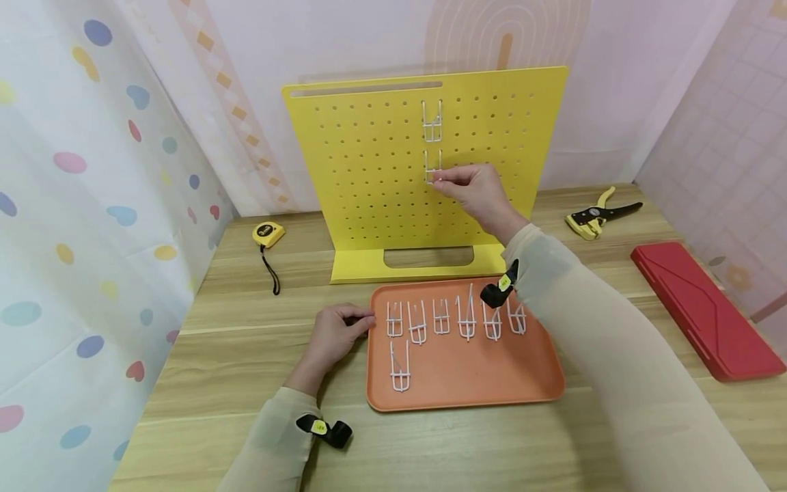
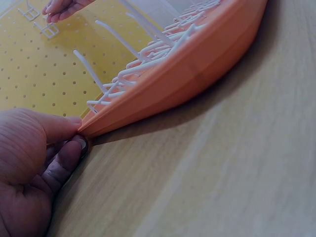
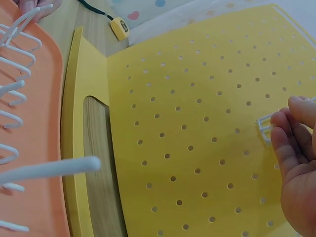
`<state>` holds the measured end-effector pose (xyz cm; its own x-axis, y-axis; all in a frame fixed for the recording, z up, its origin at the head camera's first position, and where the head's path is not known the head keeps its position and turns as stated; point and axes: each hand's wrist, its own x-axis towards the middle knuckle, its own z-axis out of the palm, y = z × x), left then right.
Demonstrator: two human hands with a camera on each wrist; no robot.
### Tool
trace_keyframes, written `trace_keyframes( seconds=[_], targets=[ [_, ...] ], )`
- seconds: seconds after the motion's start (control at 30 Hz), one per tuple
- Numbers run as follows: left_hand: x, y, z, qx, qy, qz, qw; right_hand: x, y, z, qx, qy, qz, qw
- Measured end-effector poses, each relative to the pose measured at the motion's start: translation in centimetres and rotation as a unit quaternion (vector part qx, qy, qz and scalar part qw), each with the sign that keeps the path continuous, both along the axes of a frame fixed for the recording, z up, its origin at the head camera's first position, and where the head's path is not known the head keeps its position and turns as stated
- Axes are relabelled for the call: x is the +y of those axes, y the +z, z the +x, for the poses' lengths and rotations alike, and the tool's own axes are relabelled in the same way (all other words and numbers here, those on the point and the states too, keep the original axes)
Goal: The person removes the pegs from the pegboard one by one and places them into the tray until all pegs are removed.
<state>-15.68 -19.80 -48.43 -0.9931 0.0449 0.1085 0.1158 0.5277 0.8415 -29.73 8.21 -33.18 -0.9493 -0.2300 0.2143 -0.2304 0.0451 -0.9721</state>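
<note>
A yellow pegboard stands upright on its base. One white wire hook hangs high on it. Directly below is a second white wire hook, pinched at its lower end between the thumb and fingers of my right hand; the right wrist view shows that hand close against the board. My left hand holds the left edge of an orange tray, with thumb and finger pinching its rim. Several more white wire hooks lie in the tray, mostly in a row along its far side.
On the wooden table, a yellow tape measure with a black strap lies left of the board. To the right are a yellow and black wire stripper and a red case. Patterned curtains hang around the table.
</note>
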Motion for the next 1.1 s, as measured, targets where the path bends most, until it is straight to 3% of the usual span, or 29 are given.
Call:
trace_keyframes(
  seconds=[0.33, 0.5, 0.87, 1.1],
  targets=[
    [-0.1, -0.2, -0.2, 0.001, -0.002, -0.002, 1.0000, 0.1, -0.5, -0.4, -0.054, 0.028, -0.081, 0.9948],
    [0.0, -0.1, -0.2, -0.001, -0.001, 0.002, 1.0000, 0.2, -0.6, -0.3, -0.067, 0.030, -0.092, 0.9930],
    [0.1, 0.0, 0.0, 0.009, -0.001, 0.011, 0.9999, 0.2, -0.2, 0.2, -0.048, 0.034, -0.098, 0.9934],
    [0.0, 0.0, -0.1, 0.006, -0.001, 0.003, 1.0000, 0.6, 0.6, 1.7, -0.014, 0.026, -0.073, 0.9969]
  ],
)
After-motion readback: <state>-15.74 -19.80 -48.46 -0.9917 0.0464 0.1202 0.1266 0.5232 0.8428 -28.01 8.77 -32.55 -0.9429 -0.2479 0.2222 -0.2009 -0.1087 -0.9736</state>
